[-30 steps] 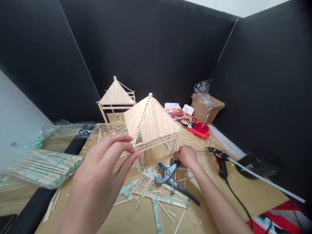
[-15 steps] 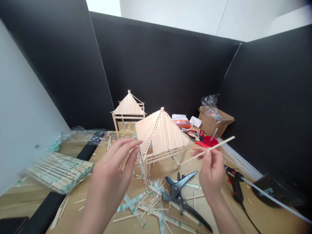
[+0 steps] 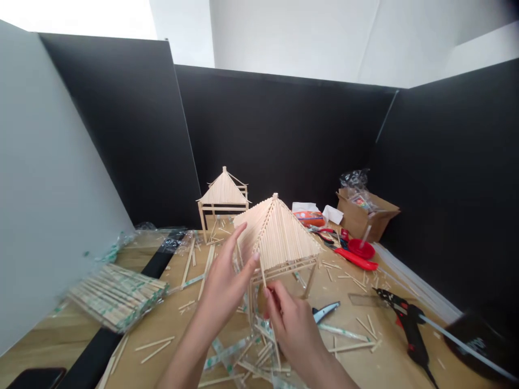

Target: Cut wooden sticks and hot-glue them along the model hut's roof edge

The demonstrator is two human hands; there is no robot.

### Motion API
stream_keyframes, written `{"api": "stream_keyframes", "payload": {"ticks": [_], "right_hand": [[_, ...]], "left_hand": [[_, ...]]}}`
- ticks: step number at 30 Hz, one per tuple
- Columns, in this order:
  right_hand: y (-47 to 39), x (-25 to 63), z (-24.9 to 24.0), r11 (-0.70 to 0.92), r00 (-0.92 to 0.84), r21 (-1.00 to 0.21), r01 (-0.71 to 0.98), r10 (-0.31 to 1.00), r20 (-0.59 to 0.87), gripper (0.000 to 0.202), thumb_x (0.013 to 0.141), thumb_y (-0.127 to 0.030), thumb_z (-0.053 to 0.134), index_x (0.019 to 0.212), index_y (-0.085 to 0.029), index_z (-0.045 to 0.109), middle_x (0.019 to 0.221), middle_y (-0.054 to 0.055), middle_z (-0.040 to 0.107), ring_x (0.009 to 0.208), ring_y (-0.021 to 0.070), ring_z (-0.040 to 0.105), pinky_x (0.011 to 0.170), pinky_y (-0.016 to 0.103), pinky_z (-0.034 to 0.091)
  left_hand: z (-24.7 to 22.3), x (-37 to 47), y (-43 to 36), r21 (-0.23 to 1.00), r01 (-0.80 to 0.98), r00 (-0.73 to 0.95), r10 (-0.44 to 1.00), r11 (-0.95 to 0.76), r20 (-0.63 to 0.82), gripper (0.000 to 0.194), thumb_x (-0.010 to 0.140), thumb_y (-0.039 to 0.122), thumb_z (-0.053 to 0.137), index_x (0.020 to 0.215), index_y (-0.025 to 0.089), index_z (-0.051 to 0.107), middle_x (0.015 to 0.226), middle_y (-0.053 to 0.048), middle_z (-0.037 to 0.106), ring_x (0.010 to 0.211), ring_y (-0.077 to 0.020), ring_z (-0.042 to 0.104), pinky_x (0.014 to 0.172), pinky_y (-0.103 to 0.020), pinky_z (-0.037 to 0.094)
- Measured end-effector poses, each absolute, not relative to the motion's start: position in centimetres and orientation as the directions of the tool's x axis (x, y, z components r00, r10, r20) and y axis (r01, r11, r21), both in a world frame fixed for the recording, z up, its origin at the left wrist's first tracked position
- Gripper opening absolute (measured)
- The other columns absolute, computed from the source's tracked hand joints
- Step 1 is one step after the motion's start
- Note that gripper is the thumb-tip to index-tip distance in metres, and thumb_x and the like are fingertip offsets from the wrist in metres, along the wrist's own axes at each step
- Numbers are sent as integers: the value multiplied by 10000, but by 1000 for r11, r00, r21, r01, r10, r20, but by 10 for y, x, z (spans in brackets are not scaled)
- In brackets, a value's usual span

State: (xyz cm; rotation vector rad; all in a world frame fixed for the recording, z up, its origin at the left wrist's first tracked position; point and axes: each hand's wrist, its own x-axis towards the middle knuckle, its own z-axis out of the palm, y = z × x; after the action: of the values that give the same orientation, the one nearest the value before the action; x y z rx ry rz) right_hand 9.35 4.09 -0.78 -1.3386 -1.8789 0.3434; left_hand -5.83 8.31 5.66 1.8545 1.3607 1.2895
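A small wooden stick hut (image 3: 288,237) with a peaked roof stands before me. My right hand (image 3: 294,321) pinches a thin wooden stick (image 3: 264,277) below the roof's near corner. The stick is nearly upright, with its upper end against the roof edge. My left hand (image 3: 227,278) is at the roof's left side, thumb and fingers apart. Its thumb tip is by the top of the stick; whether it presses on it I cannot tell. Blue-handled cutters (image 3: 326,312) lie partly hidden behind my right hand.
A second stick hut (image 3: 224,190) stands behind, at the left. Bundled sticks in plastic (image 3: 117,294) lie left. On the right are a glue gun (image 3: 407,321), red-handled pliers (image 3: 357,259), a red dish (image 3: 362,249) and a cardboard box (image 3: 375,216). Offcuts litter the table.
My right hand has brought the stick leftward to the near roof corner and turned it from slanting to nearly upright. My left hand has moved right, against the roof. The view has tilted up slightly.
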Motion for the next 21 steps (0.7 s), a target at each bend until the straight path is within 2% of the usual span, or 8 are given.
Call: {"api": "stream_keyframes", "payload": {"ticks": [14,21], "right_hand": [[46,89,-11,378,-109,-625,683,899,425,292,1015,-332,323,861,-221,546,565,-28,621,469,154,612,471,225,340],[45,88,-8,352,-94,-683,640,918,385,300,1019,-357,326,845,-229,534,578,-23,628,492,158,617,495,225,352]], "left_hand": [[39,-53,95,820,353,101,889,-451,446,480,935,355,551,1395,311,421,1495,-46,450,1395,-236,398,1155,-455,327],[41,-52,94,834,319,92,891,-450,445,454,939,331,545,1378,311,432,1477,-50,468,1389,-232,407,1149,-457,335]]}}
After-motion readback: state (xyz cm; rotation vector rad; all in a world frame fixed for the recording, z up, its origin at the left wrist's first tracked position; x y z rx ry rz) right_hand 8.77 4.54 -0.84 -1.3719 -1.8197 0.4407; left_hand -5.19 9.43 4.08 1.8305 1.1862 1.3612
